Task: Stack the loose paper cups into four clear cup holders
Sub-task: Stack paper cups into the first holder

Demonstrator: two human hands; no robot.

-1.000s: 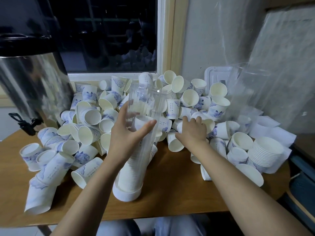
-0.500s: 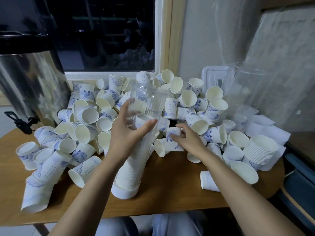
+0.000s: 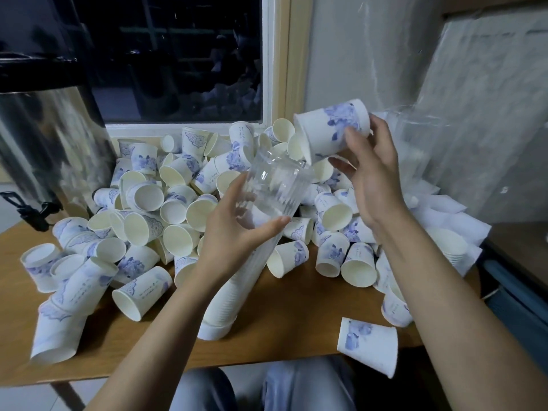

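A tall clear cup holder (image 3: 275,188) leans on the wooden table (image 3: 281,330), its lower part filled with nested white cups down to a white base (image 3: 215,329). My left hand (image 3: 234,238) grips the tube near its open top. My right hand (image 3: 370,179) holds one paper cup (image 3: 329,133) with a blue flower print, lifted on its side just right of and above the holder's mouth, rim turned toward the tube. Several loose cups (image 3: 178,203) lie heaped across the table behind and beside both hands.
A steel hot-water urn (image 3: 44,143) with a black tap (image 3: 29,206) stands at the left. Another clear holder (image 3: 415,137) and crumpled plastic wrap (image 3: 444,209) sit at the right by a short cup stack (image 3: 450,244). One cup (image 3: 367,342) lies near the front edge.
My right hand took a cup out of the pile and raised it up and to the right, beside the holder's mouth. My left hand kept its grip on the tube.
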